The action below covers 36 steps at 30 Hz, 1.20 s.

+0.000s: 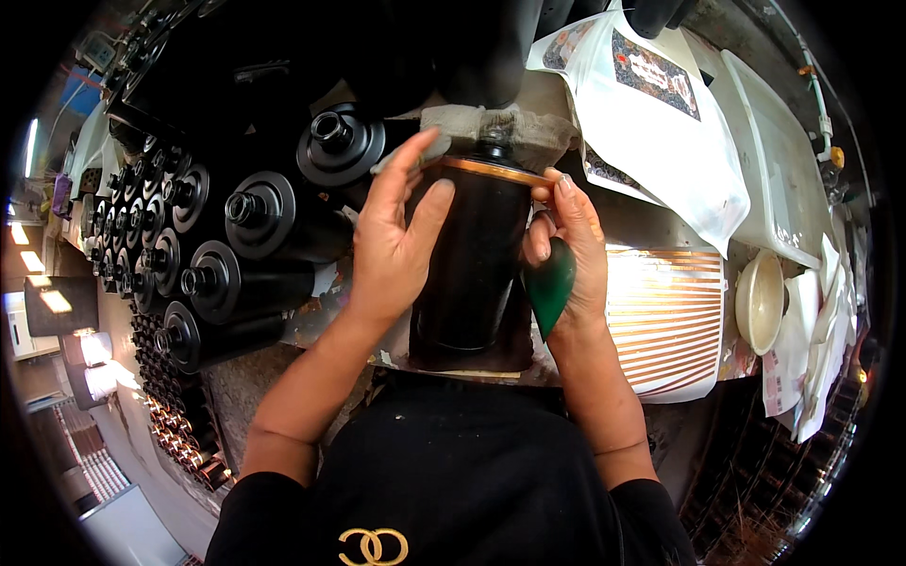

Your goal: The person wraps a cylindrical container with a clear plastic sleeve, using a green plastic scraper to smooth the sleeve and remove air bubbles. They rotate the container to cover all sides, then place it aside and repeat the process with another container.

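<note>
A black bottle [474, 274] lies in front of me with its neck pointing away, on a dark pad [472, 362]. A shiny copper-gold strip [498, 171] runs across its shoulder. My left hand [394, 231] is at the bottle's left side, fingers apart, fingertips near the strip's left end; something greyish covers or lies at those fingertips. My right hand [578, 236] is at the strip's right end, thumb and forefinger pinched there. Its curled lower fingers hold a green, pointed, flat scraper [551, 288] against the palm. Beyond the bottle's neck lies a pale folded cloth [538, 132].
To the left lie many black bottles [274, 215], necks toward me. On the right are a sheet of copper-gold strips [665, 321], a white plastic sheet [651, 132], a translucent tray [769, 160] and a cream bowl [761, 302]. The table's front edge is close to my body.
</note>
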Each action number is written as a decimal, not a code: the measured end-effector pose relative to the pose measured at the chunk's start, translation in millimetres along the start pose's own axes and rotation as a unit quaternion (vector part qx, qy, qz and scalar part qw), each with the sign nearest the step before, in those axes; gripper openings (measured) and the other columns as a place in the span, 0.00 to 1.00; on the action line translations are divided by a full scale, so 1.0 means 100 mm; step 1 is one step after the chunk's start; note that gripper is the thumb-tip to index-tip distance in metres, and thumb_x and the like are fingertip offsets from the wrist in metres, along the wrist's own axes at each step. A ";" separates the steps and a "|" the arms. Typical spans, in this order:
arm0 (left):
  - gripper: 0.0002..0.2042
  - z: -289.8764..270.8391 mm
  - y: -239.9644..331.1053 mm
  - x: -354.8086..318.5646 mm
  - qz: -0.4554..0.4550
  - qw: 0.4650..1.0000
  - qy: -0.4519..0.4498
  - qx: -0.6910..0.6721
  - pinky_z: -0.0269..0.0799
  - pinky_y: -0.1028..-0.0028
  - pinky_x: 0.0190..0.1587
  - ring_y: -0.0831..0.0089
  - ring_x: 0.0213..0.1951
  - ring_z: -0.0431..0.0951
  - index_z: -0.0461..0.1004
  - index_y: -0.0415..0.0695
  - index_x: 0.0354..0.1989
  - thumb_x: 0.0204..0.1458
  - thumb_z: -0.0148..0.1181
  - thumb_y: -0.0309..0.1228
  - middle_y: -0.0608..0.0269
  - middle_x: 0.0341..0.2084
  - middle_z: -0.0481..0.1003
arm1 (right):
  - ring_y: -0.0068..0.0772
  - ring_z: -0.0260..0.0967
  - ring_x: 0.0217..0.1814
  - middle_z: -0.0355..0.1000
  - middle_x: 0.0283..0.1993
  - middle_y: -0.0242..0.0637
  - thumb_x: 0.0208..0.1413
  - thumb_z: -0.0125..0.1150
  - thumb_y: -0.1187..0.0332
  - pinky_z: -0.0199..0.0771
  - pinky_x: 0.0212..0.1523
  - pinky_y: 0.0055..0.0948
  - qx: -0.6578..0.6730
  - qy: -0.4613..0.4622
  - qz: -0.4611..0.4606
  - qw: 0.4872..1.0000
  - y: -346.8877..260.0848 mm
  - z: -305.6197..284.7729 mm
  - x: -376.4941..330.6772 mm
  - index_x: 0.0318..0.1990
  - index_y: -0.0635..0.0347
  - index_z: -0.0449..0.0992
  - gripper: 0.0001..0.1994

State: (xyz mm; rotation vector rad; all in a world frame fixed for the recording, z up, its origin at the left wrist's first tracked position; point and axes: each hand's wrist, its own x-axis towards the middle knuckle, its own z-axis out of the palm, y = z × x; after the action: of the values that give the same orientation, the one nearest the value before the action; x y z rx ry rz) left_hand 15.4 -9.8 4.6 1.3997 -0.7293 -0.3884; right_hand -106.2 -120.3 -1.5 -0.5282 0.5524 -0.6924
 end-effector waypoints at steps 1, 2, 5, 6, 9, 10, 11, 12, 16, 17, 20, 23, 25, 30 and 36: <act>0.20 -0.01 0.02 0.04 0.001 0.998 -0.016 0.057 0.64 0.74 0.56 0.74 0.50 0.70 0.67 0.40 0.59 0.61 0.56 0.34 0.58 0.49 0.71 | 0.16 0.62 0.17 0.74 0.39 0.37 0.61 0.59 0.64 0.59 0.17 0.14 0.005 -0.003 0.000 1.000 0.00 -0.01 0.00 0.45 0.64 0.74 0.12; 0.18 -0.02 0.04 0.07 0.002 0.993 -0.032 0.113 0.64 0.76 0.55 0.76 0.50 0.70 0.69 0.39 0.58 0.61 0.55 0.34 0.59 0.49 0.72 | 0.16 0.62 0.17 0.74 0.38 0.37 0.61 0.59 0.64 0.60 0.17 0.14 0.002 0.000 -0.001 1.000 0.00 0.00 0.00 0.44 0.64 0.74 0.11; 0.13 0.04 -0.03 0.13 -0.040 0.996 -0.011 0.080 0.69 0.82 0.46 0.82 0.39 0.73 0.76 0.38 0.49 0.60 0.56 0.32 0.64 0.38 0.76 | 0.17 0.62 0.17 0.75 0.37 0.37 0.61 0.59 0.65 0.60 0.17 0.14 -0.009 0.009 -0.007 1.000 -0.04 0.05 -0.02 0.42 0.63 0.74 0.10; 0.13 0.07 -0.01 0.14 -0.054 0.997 -0.007 0.058 0.69 0.83 0.44 0.83 0.37 0.73 0.76 0.38 0.48 0.60 0.57 0.32 0.66 0.36 0.76 | 0.16 0.62 0.18 0.75 0.37 0.37 0.60 0.59 0.65 0.60 0.17 0.14 -0.013 0.012 -0.011 1.000 -0.05 0.08 -0.03 0.42 0.63 0.73 0.10; 0.11 0.13 0.06 0.16 -0.097 0.994 0.000 -0.052 0.70 0.84 0.40 0.84 0.35 0.74 0.76 0.38 0.45 0.59 0.58 0.31 0.67 0.34 0.77 | 0.16 0.62 0.18 0.75 0.36 0.36 0.60 0.60 0.66 0.60 0.17 0.14 -0.041 0.002 -0.010 0.999 -0.03 0.03 0.00 0.40 0.62 0.73 0.08; 0.10 0.15 0.08 0.16 -0.111 0.989 0.002 -0.095 0.70 0.84 0.40 0.84 0.35 0.74 0.77 0.39 0.44 0.59 0.59 0.31 0.67 0.34 0.77 | 0.15 0.62 0.18 0.75 0.35 0.36 0.59 0.61 0.67 0.60 0.17 0.14 -0.052 -0.004 -0.008 0.999 -0.03 0.00 0.01 0.39 0.62 0.74 0.08; 0.10 0.16 0.09 0.16 -0.114 0.989 0.006 -0.095 0.71 0.84 0.40 0.84 0.35 0.74 0.77 0.39 0.44 0.58 0.59 0.31 0.67 0.34 0.77 | 0.15 0.62 0.18 0.75 0.35 0.36 0.59 0.61 0.67 0.60 0.17 0.14 -0.049 -0.006 -0.009 0.999 -0.02 0.00 0.01 0.39 0.61 0.74 0.08; 0.10 0.16 0.09 0.16 -0.117 0.989 0.009 -0.095 0.71 0.84 0.40 0.84 0.35 0.74 0.77 0.39 0.43 0.58 0.59 0.31 0.67 0.34 0.77 | 0.15 0.62 0.18 0.75 0.34 0.35 0.58 0.62 0.67 0.59 0.17 0.14 -0.046 -0.008 -0.010 0.999 -0.02 0.00 0.01 0.39 0.61 0.74 0.07; 0.09 0.19 0.10 0.16 -0.120 0.988 0.023 -0.097 0.71 0.84 0.40 0.84 0.35 0.75 0.76 0.38 0.43 0.58 0.59 0.30 0.66 0.33 0.77 | 0.14 0.62 0.19 0.75 0.33 0.33 0.58 0.62 0.67 0.59 0.17 0.13 -0.042 -0.004 0.000 0.999 -0.02 0.00 0.01 0.38 0.61 0.74 0.07; 0.09 0.20 0.10 0.16 -0.123 0.988 0.028 -0.093 0.71 0.84 0.40 0.84 0.35 0.74 0.76 0.38 0.42 0.58 0.60 0.30 0.67 0.33 0.77 | 0.14 0.62 0.19 0.75 0.33 0.33 0.58 0.62 0.67 0.59 0.17 0.13 -0.040 -0.006 0.001 0.999 -0.02 -0.01 0.02 0.38 0.61 0.74 0.07; 0.09 0.20 0.10 0.17 -0.121 0.990 0.031 -0.062 0.70 0.84 0.40 0.84 0.35 0.73 0.76 0.38 0.42 0.56 0.62 0.30 0.67 0.33 0.75 | 0.14 0.62 0.19 0.75 0.32 0.32 0.58 0.62 0.67 0.59 0.18 0.13 -0.036 -0.009 0.003 0.999 -0.02 -0.02 0.02 0.38 0.61 0.74 0.08; 0.09 0.20 0.11 0.17 -0.108 0.994 0.021 -0.027 0.69 0.84 0.41 0.84 0.36 0.72 0.75 0.38 0.41 0.55 0.63 0.29 0.68 0.33 0.74 | 0.13 0.62 0.19 0.75 0.32 0.31 0.59 0.62 0.66 0.60 0.18 0.13 -0.035 -0.006 0.000 0.999 -0.01 -0.02 0.02 0.38 0.61 0.74 0.08; 0.09 0.22 0.12 0.18 -0.118 0.991 0.018 -0.053 0.68 0.84 0.41 0.84 0.36 0.72 0.75 0.38 0.41 0.54 0.64 0.28 0.69 0.33 0.73 | 0.13 0.61 0.19 0.75 0.31 0.31 0.59 0.62 0.66 0.60 0.18 0.13 -0.037 -0.005 0.000 0.999 -0.01 -0.03 0.02 0.38 0.61 0.73 0.08; 0.15 0.22 0.16 0.17 -0.135 0.991 0.017 -0.006 0.67 0.79 0.45 0.79 0.40 0.72 0.74 0.39 0.45 0.52 0.66 0.33 0.63 0.36 0.74 | 0.14 0.61 0.18 0.73 0.34 0.31 0.59 0.61 0.63 0.59 0.18 0.14 -0.049 0.019 -0.010 0.999 0.01 -0.04 0.03 0.38 0.62 0.73 0.11; 0.50 -0.02 0.17 -0.25 -0.131 0.969 -0.096 0.185 0.60 0.62 0.61 0.56 0.58 0.61 0.45 0.45 0.69 0.42 0.73 0.46 0.46 0.54 0.63 | 0.16 0.59 0.18 0.69 0.31 0.30 0.63 0.54 0.52 0.56 0.18 0.16 -0.222 0.001 0.075 0.972 -0.05 -0.13 -0.03 0.41 0.64 0.74 0.20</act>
State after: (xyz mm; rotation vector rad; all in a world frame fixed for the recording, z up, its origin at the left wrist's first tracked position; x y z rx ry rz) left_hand -4.3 10.0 15.6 1.8394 -0.8036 -0.6242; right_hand -117.9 -124.9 -7.1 -0.8931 0.7472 -0.4236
